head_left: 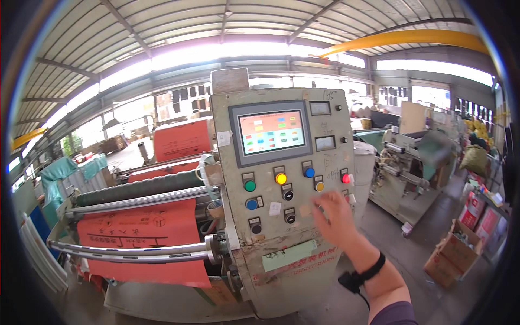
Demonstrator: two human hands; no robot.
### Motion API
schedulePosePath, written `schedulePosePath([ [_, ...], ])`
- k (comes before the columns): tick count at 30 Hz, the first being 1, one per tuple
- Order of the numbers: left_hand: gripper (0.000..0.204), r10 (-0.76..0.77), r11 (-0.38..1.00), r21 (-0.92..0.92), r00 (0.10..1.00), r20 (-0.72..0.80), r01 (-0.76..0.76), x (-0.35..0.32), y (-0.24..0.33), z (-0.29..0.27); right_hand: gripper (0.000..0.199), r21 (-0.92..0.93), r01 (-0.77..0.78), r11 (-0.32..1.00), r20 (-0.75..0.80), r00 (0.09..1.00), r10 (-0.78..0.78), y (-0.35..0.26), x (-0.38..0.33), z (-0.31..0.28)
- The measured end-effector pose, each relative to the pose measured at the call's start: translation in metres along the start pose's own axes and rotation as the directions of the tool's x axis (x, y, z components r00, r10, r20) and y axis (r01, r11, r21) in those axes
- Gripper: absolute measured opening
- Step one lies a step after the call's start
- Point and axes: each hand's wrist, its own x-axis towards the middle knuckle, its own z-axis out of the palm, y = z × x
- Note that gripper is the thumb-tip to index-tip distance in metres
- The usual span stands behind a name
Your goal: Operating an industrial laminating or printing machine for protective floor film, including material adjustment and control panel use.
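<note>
My right hand point(332, 218) is raised in front of the lower right of a grey control cabinet point(303, 238), fingers loosely bent and a little apart, with nothing seen in them. Its fingertips are just below a yellow button point(319, 186) and left of a lit red button point(346, 178); whether they touch the panel I cannot tell. A lit yellow button point(280, 179), a green button point(249, 186), two blue buttons and several black knobs are on the same panel. Above them a touchscreen point(272, 130) glows with coloured boxes. My left hand is out of the picture.
Left of the cabinet, a roller machine carries a printed red sheet point(141, 233) over metal rollers point(130, 250). Another machine point(411, 168) stands to the right. Cardboard boxes point(452, 254) and a stuffed sack point(474, 158) line the far right.
</note>
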Motion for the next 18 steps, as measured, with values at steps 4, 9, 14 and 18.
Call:
schedulePosePath([
  [4,0.064,0.003,0.997,0.073,0.994,0.108,-0.011,0.026,0.008,-0.033,0.035,-0.321,0.068,0.944,-0.095,0.99,-0.104,0.002,0.076,0.002],
  [9,0.076,-0.005,0.994,0.109,0.982,0.189,-0.016,0.053,0.024,-0.065,0.041,-0.471,-0.01,0.882,-0.126,0.99,-0.056,0.013,0.123,0.013],
  [14,0.077,0.023,0.995,0.092,0.981,0.192,-0.042,0.078,0.056,-0.074,0.043,-0.502,-0.069,0.862,-0.128,0.992,0.005,0.025,0.137,0.023],
  [18,0.076,0.044,0.996,0.069,0.981,0.188,-0.058,0.091,0.084,-0.072,0.047,-0.5,-0.085,0.862,-0.112,0.993,0.033,0.022,0.141,0.029],
])
